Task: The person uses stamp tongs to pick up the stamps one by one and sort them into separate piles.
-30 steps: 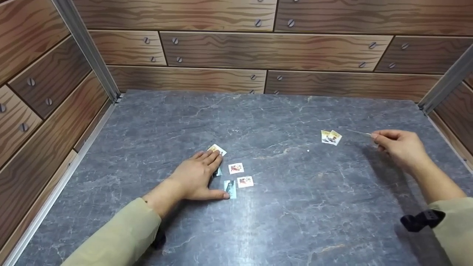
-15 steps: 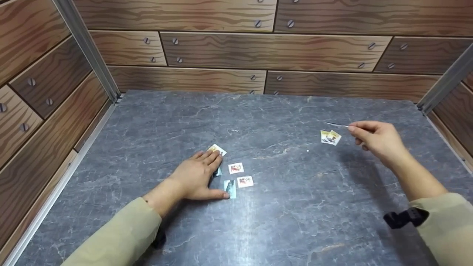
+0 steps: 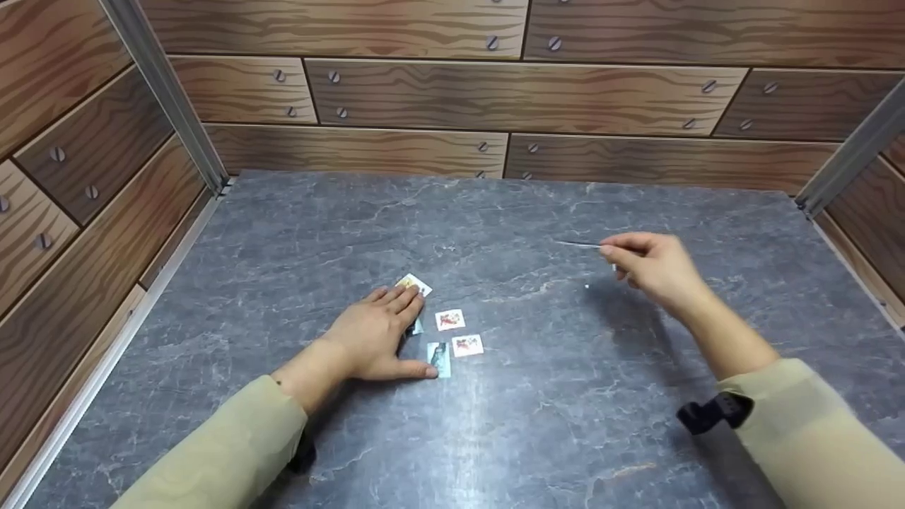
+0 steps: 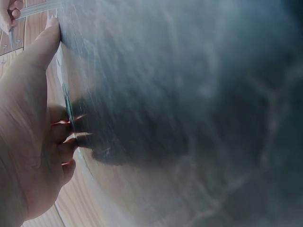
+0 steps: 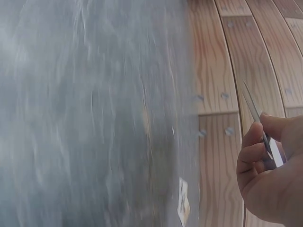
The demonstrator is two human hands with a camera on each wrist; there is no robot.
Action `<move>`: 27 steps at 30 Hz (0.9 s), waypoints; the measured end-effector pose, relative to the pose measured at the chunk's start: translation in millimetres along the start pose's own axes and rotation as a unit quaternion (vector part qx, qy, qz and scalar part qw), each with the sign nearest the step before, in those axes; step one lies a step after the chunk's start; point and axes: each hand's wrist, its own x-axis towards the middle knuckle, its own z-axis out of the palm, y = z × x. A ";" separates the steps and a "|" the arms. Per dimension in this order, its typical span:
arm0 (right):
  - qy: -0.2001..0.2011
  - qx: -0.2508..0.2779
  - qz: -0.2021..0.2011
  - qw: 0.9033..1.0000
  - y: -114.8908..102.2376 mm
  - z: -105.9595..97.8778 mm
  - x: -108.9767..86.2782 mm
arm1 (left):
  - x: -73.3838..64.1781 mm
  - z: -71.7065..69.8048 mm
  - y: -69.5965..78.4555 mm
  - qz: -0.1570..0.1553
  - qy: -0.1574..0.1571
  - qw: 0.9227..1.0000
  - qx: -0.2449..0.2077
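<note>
In the head view my left hand [image 3: 375, 336] lies flat with fingers spread. Its fingertips rest at a yellow-and-white stamp [image 3: 418, 284], and they partly cover a teal stamp [image 3: 417, 327]. The thumb tip touches a second teal stamp [image 3: 440, 359]. Just right of these lie two red-and-white stamps, an upper one [image 3: 450, 319] and a lower one [image 3: 467, 345]. Between thumb and fingers, my right hand [image 3: 654, 272] pinches slim pointed metal tweezers [image 5: 252, 105] above the table, tip toward the left. A pale stamp [image 5: 183, 203] shows on the table in the right wrist view.
The grey marbled table [image 3: 565, 424] has wood-print walls [image 3: 424, 95] at back and sides, with metal posts in the corners. A tiny white speck [image 3: 586, 286] lies below the right hand. A black wrist camera [image 3: 714, 413] sits at the right sleeve.
My right hand has moved left with the tweezers, and it now hides the pair of yellow stamps on the right. The left hand has stayed in place.
</note>
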 end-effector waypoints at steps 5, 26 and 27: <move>-0.022 0.007 -0.018 1.000 -13.3 28.9 0.8 | -1.4 -0.9 -1.1 -0.001 -0.003 1.000 0.000; -0.085 0.007 -0.032 0.996 -41.0 120.2 8.0 | -1.4 0.9 0.0 0.008 0.012 1.000 -0.006; -0.088 0.006 -0.029 0.996 -41.4 122.9 8.1 | -1.2 0.9 0.0 0.007 0.012 1.000 -0.006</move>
